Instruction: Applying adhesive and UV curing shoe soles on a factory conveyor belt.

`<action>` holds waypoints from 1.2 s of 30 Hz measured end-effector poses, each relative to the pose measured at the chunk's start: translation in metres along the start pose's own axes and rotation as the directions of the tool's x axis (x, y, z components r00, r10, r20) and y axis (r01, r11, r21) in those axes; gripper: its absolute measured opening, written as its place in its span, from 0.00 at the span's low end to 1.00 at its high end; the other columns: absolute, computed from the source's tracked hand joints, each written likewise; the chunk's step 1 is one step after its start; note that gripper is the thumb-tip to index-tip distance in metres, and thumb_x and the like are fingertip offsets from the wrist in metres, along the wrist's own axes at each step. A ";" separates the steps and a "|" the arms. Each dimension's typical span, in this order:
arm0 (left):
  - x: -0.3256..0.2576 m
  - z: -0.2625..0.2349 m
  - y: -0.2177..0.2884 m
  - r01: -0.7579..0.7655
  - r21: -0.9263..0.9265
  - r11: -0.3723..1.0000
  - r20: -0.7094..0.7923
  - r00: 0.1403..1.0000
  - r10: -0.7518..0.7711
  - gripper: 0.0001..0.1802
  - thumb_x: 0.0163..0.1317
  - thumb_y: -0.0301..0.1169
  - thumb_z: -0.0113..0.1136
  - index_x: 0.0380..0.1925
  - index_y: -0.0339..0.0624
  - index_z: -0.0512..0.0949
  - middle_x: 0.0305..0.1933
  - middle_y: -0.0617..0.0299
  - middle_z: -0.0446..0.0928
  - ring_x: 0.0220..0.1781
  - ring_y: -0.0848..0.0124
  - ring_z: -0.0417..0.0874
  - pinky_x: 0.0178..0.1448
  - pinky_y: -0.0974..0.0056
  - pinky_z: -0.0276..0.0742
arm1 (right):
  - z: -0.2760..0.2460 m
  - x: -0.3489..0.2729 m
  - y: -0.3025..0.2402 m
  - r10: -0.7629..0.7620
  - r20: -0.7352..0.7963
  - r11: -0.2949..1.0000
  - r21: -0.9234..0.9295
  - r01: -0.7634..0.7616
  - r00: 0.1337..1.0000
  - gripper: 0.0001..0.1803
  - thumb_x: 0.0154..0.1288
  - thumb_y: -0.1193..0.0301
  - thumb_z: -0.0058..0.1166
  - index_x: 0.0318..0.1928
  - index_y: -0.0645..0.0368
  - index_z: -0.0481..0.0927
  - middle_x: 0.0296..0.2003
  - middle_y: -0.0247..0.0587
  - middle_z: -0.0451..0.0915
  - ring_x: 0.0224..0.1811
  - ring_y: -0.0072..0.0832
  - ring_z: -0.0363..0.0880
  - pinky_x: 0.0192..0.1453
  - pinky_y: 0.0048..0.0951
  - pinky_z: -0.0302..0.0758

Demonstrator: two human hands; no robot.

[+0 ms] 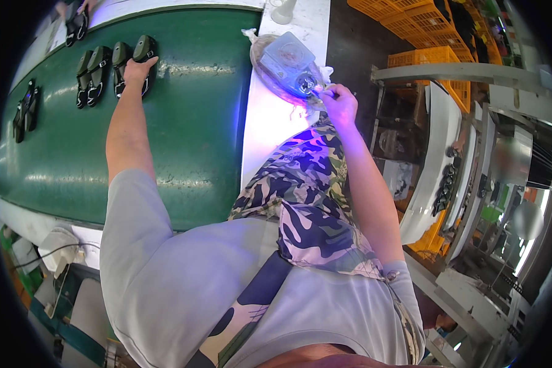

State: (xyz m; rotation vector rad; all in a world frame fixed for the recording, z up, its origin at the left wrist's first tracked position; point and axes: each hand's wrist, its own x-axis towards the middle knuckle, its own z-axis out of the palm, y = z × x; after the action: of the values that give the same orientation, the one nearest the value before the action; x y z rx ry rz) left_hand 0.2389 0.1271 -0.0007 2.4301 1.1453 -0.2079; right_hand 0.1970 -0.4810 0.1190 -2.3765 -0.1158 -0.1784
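I see my left hand (pixel 138 69) stretched far out over the green conveyor belt (pixel 190 122), resting on a pair of dark sandals (pixel 130 64) near the belt's far edge. The fingers lie curled over the top of the pair, pressing or gripping it; I cannot tell which. A second pair of dark sandals (pixel 91 75) lies just beside it to the left, soles flat on the belt, and a third pair (pixel 26 110) sits well apart toward the belt's left edge. They are laid in pairs, side by side, which I judge keeps mates together as they travel.

My right hand (pixel 340 104) is at the far end of the white side ledge (pixel 270 116) that runs along the belt's right edge. Its fingers are pinched closed at the rim of a clear plastic bag (pixel 270 70) holding a pale, squarish container (pixel 287 56); what is inside that I cannot make out. The bag probably keeps the ledge clean.

Orange plastic crates (pixel 411 24) stand stacked beyond the ledge, apparently empty. At the belt's far left corner another person's hand (pixel 87 6) touches another dark pair (pixel 75 26).
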 end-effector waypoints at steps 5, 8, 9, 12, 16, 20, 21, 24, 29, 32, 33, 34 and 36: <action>-0.024 0.014 -0.007 -0.133 0.086 0.987 -0.003 0.991 0.134 0.43 0.47 0.60 0.69 0.55 0.38 0.79 0.56 0.43 0.80 0.60 0.49 0.81 0.64 0.52 0.75 | 0.004 0.013 -0.015 -0.183 0.071 0.939 -0.281 0.196 0.980 0.08 0.48 0.70 0.69 0.29 0.55 0.83 0.30 0.41 0.81 0.36 0.42 0.81 0.40 0.41 0.76; -0.067 0.019 -0.009 -0.502 0.126 0.855 0.021 0.864 0.504 0.34 0.48 0.47 0.73 0.55 0.45 0.80 0.58 0.49 0.80 0.60 0.51 0.80 0.65 0.54 0.75 | 0.005 0.021 -0.018 -0.226 0.117 0.899 -0.357 0.253 0.967 0.06 0.48 0.71 0.67 0.29 0.53 0.84 0.30 0.40 0.81 0.38 0.42 0.81 0.41 0.43 0.75; -0.087 0.019 -0.011 -0.646 0.063 0.761 0.063 0.764 0.643 0.34 0.44 0.39 0.73 0.55 0.44 0.79 0.56 0.49 0.80 0.58 0.51 0.80 0.64 0.54 0.75 | 0.007 0.021 -0.019 -0.264 0.144 0.875 -0.380 0.300 0.954 0.05 0.49 0.71 0.66 0.29 0.53 0.84 0.30 0.39 0.81 0.37 0.42 0.81 0.41 0.43 0.75; -0.122 0.017 -0.027 -0.919 -0.042 0.391 0.369 0.349 0.861 0.34 0.42 0.26 0.69 0.56 0.45 0.79 0.52 0.53 0.79 0.56 0.51 0.80 0.65 0.55 0.75 | 0.017 0.024 -0.019 -0.287 0.216 0.838 -0.416 0.354 0.933 0.05 0.49 0.72 0.65 0.30 0.52 0.85 0.32 0.38 0.82 0.39 0.40 0.81 0.43 0.42 0.74; -0.196 -0.021 -0.001 -0.899 -0.103 0.426 0.673 0.252 0.695 0.39 0.41 0.37 0.74 0.58 0.40 0.77 0.57 0.50 0.76 0.63 0.52 0.75 0.71 0.54 0.69 | 0.018 0.022 -0.018 -0.272 0.267 0.798 -0.475 0.371 0.925 0.03 0.51 0.73 0.62 0.29 0.52 0.84 0.31 0.36 0.82 0.41 0.38 0.80 0.45 0.41 0.72; -0.236 0.022 -0.031 -0.659 0.073 0.749 0.249 0.739 0.626 0.49 0.40 0.49 0.77 0.61 0.33 0.73 0.69 0.41 0.68 0.73 0.51 0.66 0.76 0.56 0.63 | 0.021 0.024 -0.021 -0.279 0.321 0.781 -0.473 0.408 0.905 0.05 0.52 0.72 0.59 0.31 0.50 0.85 0.33 0.37 0.81 0.42 0.38 0.80 0.47 0.40 0.70; -0.241 0.028 -0.027 -0.515 0.026 0.857 0.261 0.831 0.492 0.52 0.43 0.53 0.75 0.66 0.36 0.69 0.77 0.42 0.56 0.79 0.49 0.56 0.78 0.49 0.57 | 0.019 0.024 -0.020 -0.282 0.316 0.783 -0.470 0.408 0.906 0.05 0.52 0.72 0.59 0.31 0.50 0.85 0.33 0.37 0.81 0.42 0.38 0.80 0.46 0.40 0.70; -0.253 0.043 -0.018 -0.296 0.160 0.942 0.143 0.951 0.274 0.57 0.45 0.51 0.75 0.72 0.37 0.60 0.80 0.43 0.49 0.80 0.49 0.53 0.79 0.49 0.55 | 0.015 0.024 -0.022 -0.438 0.268 0.738 -0.439 0.513 0.858 0.06 0.52 0.71 0.59 0.32 0.49 0.86 0.32 0.37 0.81 0.42 0.38 0.79 0.47 0.40 0.70; -0.258 0.065 -0.042 -0.128 -0.199 0.972 -0.036 0.992 0.123 0.58 0.43 0.37 0.78 0.72 0.33 0.54 0.78 0.37 0.49 0.79 0.48 0.54 0.77 0.43 0.57 | 0.011 0.022 -0.030 -0.248 0.396 0.743 -0.507 0.436 0.884 0.07 0.52 0.70 0.60 0.34 0.48 0.87 0.34 0.39 0.83 0.42 0.38 0.81 0.48 0.40 0.71; -0.263 0.063 -0.048 -0.033 -0.331 0.943 0.023 0.999 0.044 0.55 0.42 0.35 0.79 0.68 0.31 0.59 0.70 0.37 0.63 0.72 0.49 0.66 0.72 0.41 0.65 | 0.008 0.026 -0.023 0.119 0.306 0.893 -0.448 0.032 0.945 0.09 0.53 0.66 0.62 0.36 0.48 0.87 0.36 0.40 0.85 0.43 0.39 0.84 0.50 0.41 0.75; -0.268 0.061 -0.048 0.206 -0.480 0.853 0.231 0.967 -0.104 0.50 0.45 0.34 0.78 0.66 0.32 0.62 0.65 0.40 0.68 0.67 0.50 0.71 0.69 0.41 0.68 | 0.008 0.026 -0.019 0.355 0.272 0.904 -0.344 -0.254 0.895 0.11 0.53 0.63 0.63 0.37 0.48 0.87 0.38 0.41 0.86 0.44 0.39 0.85 0.51 0.41 0.78; -0.272 0.055 -0.045 0.448 -0.555 0.701 0.450 0.870 -0.200 0.45 0.48 0.34 0.77 0.63 0.32 0.64 0.60 0.43 0.74 0.63 0.51 0.76 0.66 0.41 0.72 | 0.006 0.026 -0.014 0.357 0.263 0.905 -0.333 -0.263 0.896 0.11 0.53 0.63 0.63 0.37 0.48 0.87 0.38 0.41 0.86 0.44 0.39 0.85 0.51 0.41 0.78; -0.264 0.055 -0.060 0.549 -0.553 0.627 0.604 0.782 -0.151 0.40 0.50 0.34 0.76 0.61 0.34 0.66 0.58 0.45 0.76 0.61 0.52 0.78 0.65 0.42 0.73 | 0.002 0.025 -0.007 0.514 0.179 0.832 -0.344 -0.436 0.839 0.14 0.53 0.58 0.65 0.39 0.48 0.88 0.39 0.41 0.87 0.45 0.39 0.86 0.51 0.39 0.80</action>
State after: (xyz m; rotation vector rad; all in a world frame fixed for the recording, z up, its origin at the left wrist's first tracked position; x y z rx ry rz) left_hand 0.0258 -0.0480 0.0137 1.3140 1.1661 -0.4162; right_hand 0.2211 -0.4738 0.1268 -2.6252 0.4141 0.3954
